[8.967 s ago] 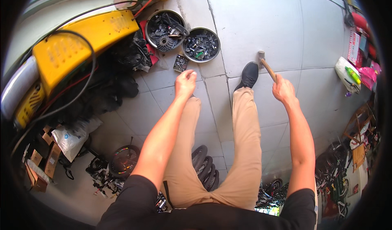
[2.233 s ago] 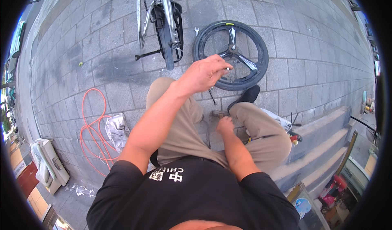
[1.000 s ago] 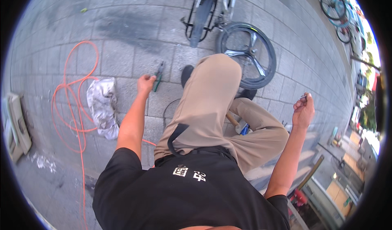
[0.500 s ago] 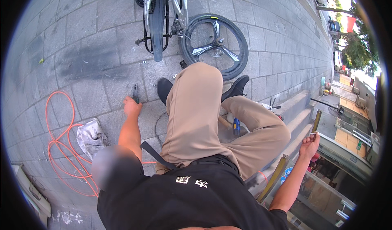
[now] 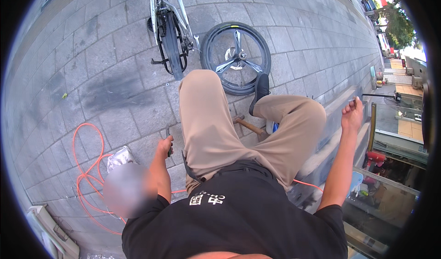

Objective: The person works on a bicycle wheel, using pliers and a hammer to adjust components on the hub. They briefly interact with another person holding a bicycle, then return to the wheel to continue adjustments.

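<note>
Gripping a dark-handled tool (image 5: 168,133), the left hand (image 5: 165,146) is holding it just beside the left thigh (image 5: 206,116), well apart from the right hand (image 5: 352,115), which is pinching a small piece (image 5: 354,100) out to the right. The tool's long axis is running fore and aft, its metal end pointing forward.

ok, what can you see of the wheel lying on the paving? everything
The wheel has a black tyre with a short yellow mark on its far side, three broad spokes with shiny, metallic-looking faces, a central hub and a pale, perforated disc around it. It lies flat on the paving, right of the bicycle. A dark shoe overlaps its near right edge; whether they touch is unclear.
</note>
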`<state>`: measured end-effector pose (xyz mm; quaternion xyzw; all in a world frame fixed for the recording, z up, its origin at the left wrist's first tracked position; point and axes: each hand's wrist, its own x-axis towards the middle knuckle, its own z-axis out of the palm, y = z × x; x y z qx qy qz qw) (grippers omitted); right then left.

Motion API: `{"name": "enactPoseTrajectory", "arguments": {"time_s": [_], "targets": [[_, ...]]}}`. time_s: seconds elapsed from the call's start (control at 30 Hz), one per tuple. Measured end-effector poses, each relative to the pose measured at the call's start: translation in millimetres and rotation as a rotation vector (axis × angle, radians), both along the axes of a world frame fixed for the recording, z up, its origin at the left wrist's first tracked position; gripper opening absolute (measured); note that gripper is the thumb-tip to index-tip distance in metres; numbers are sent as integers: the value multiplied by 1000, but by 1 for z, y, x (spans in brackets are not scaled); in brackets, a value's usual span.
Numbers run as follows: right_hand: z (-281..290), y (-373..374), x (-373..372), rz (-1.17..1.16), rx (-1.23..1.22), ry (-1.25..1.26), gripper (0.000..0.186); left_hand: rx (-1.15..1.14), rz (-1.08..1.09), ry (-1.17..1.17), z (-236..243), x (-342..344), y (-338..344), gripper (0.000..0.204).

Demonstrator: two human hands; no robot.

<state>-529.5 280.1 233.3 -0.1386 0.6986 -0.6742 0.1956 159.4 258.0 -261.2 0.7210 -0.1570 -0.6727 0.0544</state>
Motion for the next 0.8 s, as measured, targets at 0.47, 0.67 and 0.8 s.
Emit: {"name": "enactPoseTrajectory", "arguments": {"time_s": [0.47, 0.67, 0.8], "targets": [[-104, -173, 34, 480, -93, -210, 25, -148, 530, 16, 104, 45, 59, 13], [-136, -198, 86, 718, 205, 623, 30, -517, 716, 132, 210, 28, 12, 13], [-138, -192, 91, 764, 171, 657, 26, -824, 486, 50, 306, -5, -55, 28]]}}
